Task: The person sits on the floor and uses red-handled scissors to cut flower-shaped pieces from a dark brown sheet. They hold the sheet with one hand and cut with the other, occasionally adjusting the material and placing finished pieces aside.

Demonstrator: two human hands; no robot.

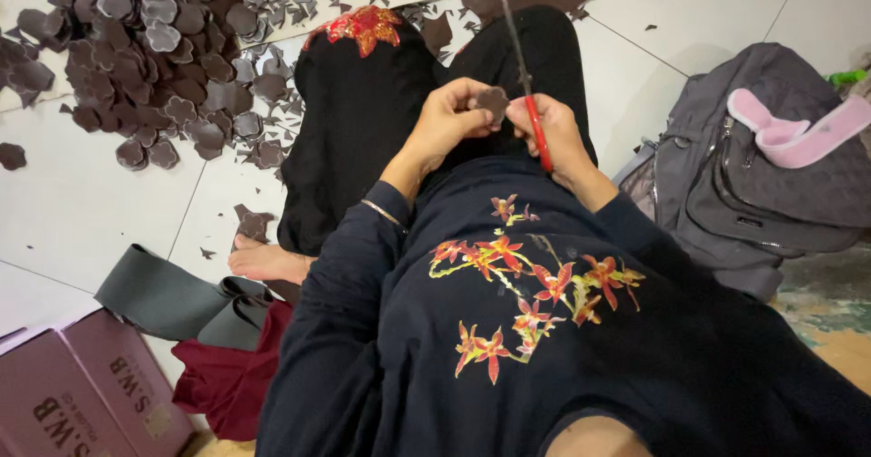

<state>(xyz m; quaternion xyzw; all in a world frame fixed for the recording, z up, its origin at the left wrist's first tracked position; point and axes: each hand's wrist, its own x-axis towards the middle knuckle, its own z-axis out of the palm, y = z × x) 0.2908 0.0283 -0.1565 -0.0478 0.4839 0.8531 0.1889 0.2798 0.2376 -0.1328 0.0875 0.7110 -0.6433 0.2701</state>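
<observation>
Left hand [451,117]: pinching brown petal [494,101], likely light, floppy; best held by edge. Right hand [555,130]: clenched on red scissors [528,85]. Petal pile [136,49]: floor's top-left corner.

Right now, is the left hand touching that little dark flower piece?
Touching. The head view shows the left hand pinching the small dark flower-shaped piece between fingertips, no gap visible, while the right hand holds red-handled scissors beside it.
</observation>
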